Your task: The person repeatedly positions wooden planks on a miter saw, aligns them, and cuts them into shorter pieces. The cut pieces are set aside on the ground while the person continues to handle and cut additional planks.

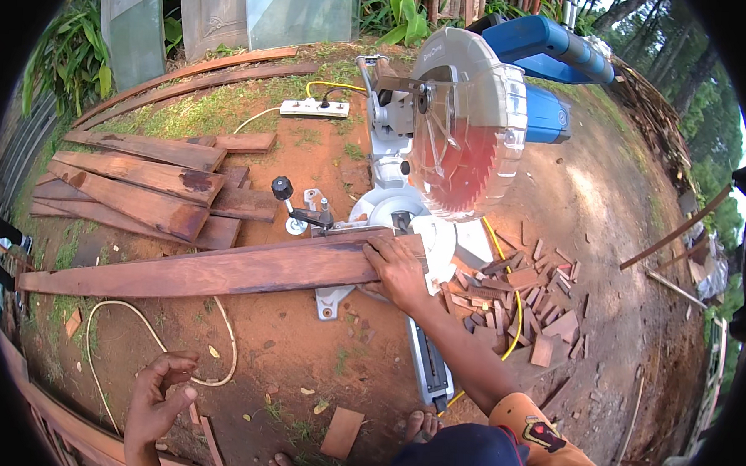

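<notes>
A long reddish-brown wooden plank [221, 270] lies across the grey base of a miter saw [382, 208] and reaches far out to the left. My right hand [398, 272] grips the plank near its right end, fingers bent over the wood. Above and just beyond that hand, the toothed circular blade [476, 171] stands raised under its clear guard; the saw's handle and motor are blue. A black-knobbed clamp [295, 203] rises beside the plank's far edge. At the lower left, my left hand [162, 399] hangs empty over the ground, fingers loosely curled and thumb apart.
Several cut boards [142, 181] are stacked on the left, beyond the plank. Wood offcuts [528, 302] heap up right of the saw, crossed by a yellow cable [516, 322]. A white power strip [314, 108] lies behind. A pale cord [148, 331] loops over the dirt near my left hand.
</notes>
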A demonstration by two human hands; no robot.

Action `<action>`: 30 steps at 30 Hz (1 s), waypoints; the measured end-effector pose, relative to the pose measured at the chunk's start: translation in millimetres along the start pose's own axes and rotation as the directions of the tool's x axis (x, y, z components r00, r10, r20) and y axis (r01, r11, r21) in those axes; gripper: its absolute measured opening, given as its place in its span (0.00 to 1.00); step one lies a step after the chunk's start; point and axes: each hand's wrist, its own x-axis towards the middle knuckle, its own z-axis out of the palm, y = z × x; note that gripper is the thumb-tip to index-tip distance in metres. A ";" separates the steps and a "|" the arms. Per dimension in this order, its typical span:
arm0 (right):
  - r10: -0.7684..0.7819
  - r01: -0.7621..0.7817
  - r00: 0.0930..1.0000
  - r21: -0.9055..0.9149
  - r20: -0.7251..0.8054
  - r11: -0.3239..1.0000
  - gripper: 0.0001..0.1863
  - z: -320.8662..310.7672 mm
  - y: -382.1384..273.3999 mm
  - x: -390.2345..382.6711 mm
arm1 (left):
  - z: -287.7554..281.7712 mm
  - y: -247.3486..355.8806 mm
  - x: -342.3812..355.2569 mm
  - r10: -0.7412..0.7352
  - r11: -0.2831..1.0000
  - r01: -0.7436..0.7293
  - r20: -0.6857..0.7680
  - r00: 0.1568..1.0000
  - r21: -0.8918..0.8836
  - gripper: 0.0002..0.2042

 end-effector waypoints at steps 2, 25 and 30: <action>0.022 -0.024 0.993 -0.016 -0.115 1.000 0.47 3.4 2.4 -5.2 | -0.7 26.1 23.3 0.021 0.985 -0.051 0.181 0.983 0.162 0.21; -0.089 0.081 0.991 0.078 0.099 0.994 0.42 9.7 -49.0 -20.2 | 115.3 -91.7 257.7 0.247 0.422 -0.272 0.180 0.952 0.865 0.67; -0.001 -0.003 0.995 0.043 0.104 0.999 0.51 27.8 -36.9 -1.0 | 118.5 -97.9 259.2 0.256 0.406 -0.283 0.189 0.948 0.869 0.69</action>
